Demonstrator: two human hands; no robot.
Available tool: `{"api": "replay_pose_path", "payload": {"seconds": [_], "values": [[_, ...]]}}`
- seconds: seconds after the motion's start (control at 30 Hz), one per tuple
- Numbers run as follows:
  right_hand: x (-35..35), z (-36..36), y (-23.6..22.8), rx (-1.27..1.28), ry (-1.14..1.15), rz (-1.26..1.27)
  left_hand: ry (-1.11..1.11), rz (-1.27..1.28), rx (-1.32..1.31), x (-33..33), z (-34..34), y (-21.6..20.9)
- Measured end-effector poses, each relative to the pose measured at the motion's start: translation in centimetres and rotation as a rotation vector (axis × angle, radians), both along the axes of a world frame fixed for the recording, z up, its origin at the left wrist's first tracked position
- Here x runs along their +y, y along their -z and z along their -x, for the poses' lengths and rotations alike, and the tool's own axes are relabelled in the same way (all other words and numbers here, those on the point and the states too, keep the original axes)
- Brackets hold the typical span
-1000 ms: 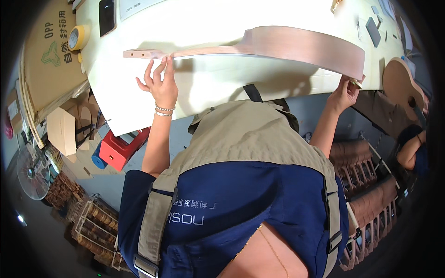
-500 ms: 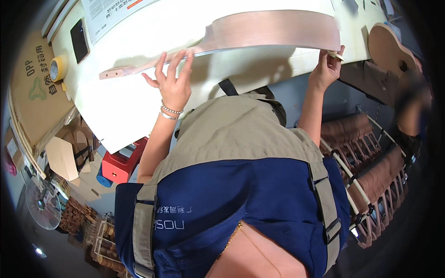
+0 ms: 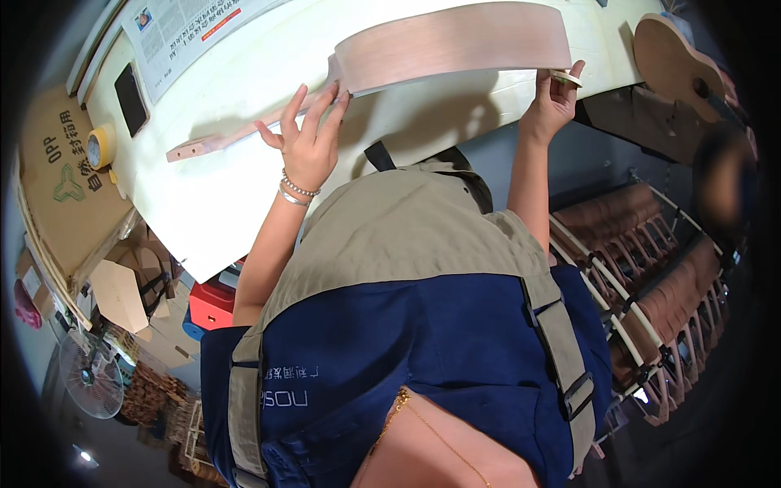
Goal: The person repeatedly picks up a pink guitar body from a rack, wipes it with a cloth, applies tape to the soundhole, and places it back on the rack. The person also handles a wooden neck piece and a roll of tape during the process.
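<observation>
An unfinished wooden guitar (image 3: 455, 50) rests edge-on above the pale table, its curved side facing me and its neck reaching left to a headstock with small holes. Against the neck near the body, my left hand (image 3: 309, 142) has its fingers stretched out and spread; the fingertips touch the wood. My right hand (image 3: 549, 110) is at the right end of the body, just under its lower edge. Its thumb and fingers are closed on a small, flat, pale round piece (image 3: 567, 79), whose kind I cannot make out. The guitar's front and back faces are hidden.
A printed newspaper (image 3: 187, 37), a black phone (image 3: 130, 99) and a yellow tape roll (image 3: 101, 147) lie at the table's left. A second guitar body (image 3: 675, 61) is at the far right. Below it, racks (image 3: 630, 305) hold several more. A cardboard box (image 3: 61, 171) stands left.
My left hand has slid along the neck toward the body. The guitar has shifted left and tilted a little, and my right hand, with the pale piece, has moved left and up with it.
</observation>
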State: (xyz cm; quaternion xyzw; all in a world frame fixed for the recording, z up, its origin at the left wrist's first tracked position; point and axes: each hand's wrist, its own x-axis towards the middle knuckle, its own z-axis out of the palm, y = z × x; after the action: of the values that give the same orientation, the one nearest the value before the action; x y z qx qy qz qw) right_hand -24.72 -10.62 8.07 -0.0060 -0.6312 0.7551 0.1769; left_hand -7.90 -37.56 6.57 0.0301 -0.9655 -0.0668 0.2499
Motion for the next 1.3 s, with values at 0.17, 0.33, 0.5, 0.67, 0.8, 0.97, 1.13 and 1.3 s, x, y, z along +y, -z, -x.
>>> {"api": "replay_pose_path", "payload": {"seconds": [0.17, 0.33, 0.5, 0.67, 0.8, 0.97, 1.13, 1.3], "values": [[0.1, 0.2, 1.3, -0.042, -0.025, 0.029, 0.034, 0.087, -0.008, -0.6, 0.3, -0.3], [0.3, 0.4, 4.4, -0.145, -0.022, 0.056, 0.014, -0.008, 0.069, 0.3, 1.3, -0.2], [0.4, -0.3, 7.1, -0.278, -0.083, 0.213, 0.195, 0.068, 0.081, 4.4, 4.7, -2.3], [-1.1, -0.4, 7.2, -0.283, -0.117, 0.149, 0.214, -0.078, -0.1, 6.5, 10.4, -10.3], [-2.9, -0.4, 4.0, -0.296, -0.145, 0.129, 0.262, -0.32, -0.349, 4.1, 13.7, -10.5], [-6.0, -0.1, -10.1, 0.083, -0.254, 0.179, 0.274, -0.598, 0.013, 0.6, 10.5, -20.6], [-10.6, -3.0, -21.4, 0.356, -0.607, 0.399, 0.343, -0.806, 0.265, -4.5, 4.1, -28.7], [-14.1, -5.8, -21.8, 0.332, -0.814, 0.277, 0.347, -0.813, 0.759, -6.2, -1.0, -26.5]]}}
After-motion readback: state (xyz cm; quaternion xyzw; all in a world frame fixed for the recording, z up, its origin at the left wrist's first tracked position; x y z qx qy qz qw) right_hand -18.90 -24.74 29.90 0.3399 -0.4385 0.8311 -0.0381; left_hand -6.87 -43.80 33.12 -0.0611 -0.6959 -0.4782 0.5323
